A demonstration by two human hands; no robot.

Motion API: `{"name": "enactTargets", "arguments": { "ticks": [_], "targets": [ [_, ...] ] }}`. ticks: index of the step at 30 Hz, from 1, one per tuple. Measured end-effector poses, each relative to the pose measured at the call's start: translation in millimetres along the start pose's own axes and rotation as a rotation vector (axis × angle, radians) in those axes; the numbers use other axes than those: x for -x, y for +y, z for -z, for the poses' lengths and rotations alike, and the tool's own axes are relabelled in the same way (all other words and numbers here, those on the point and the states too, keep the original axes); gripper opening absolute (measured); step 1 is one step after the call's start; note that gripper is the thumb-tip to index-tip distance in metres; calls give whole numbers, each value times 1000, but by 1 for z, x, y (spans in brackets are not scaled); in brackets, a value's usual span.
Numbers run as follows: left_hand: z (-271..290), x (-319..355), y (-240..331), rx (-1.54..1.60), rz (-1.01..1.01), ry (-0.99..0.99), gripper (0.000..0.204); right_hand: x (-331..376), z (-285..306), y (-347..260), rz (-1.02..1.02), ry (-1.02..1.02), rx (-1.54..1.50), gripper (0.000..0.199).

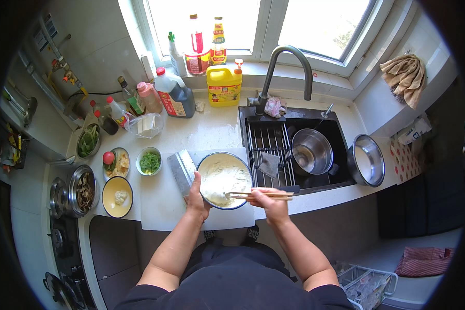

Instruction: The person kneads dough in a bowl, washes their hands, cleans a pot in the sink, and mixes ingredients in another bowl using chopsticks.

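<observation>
The left hand [197, 199] held one white bowl [225, 153] of whitish mix [223, 175] over one cutting board [157, 204], while the right hand [272, 205] gripped two chopsticks [243, 196] dipped into it. One cleaver [182, 168] lay just left of the bowl. Farther back on the table [212, 124] stood one yellow jug [217, 80] and one dark jug [164, 85], each bearing one printed label [223, 96].

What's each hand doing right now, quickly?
Left hand: holding the blue-rimmed bowl at its side.
Right hand: closed around chopsticks, tips inside the bowl.
</observation>
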State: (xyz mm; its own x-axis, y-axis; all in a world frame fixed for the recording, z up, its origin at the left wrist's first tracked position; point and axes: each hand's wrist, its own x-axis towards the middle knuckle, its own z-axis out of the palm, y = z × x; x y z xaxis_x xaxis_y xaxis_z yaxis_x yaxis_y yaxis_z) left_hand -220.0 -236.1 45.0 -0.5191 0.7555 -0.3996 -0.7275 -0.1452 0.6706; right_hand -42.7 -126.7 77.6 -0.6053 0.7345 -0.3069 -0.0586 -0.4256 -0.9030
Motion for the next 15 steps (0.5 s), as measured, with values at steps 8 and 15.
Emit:
{"name": "enactTargets", "arguments": {
  "ticks": [8,15],
  "targets": [
    [-9,12,3,-27,1,28,75,-10,21,1,-51,190,-323,15],
    [-4,10,-3,-21,-5,47,74,-15,22,3,-6,296,-277,16]
  ]
}}
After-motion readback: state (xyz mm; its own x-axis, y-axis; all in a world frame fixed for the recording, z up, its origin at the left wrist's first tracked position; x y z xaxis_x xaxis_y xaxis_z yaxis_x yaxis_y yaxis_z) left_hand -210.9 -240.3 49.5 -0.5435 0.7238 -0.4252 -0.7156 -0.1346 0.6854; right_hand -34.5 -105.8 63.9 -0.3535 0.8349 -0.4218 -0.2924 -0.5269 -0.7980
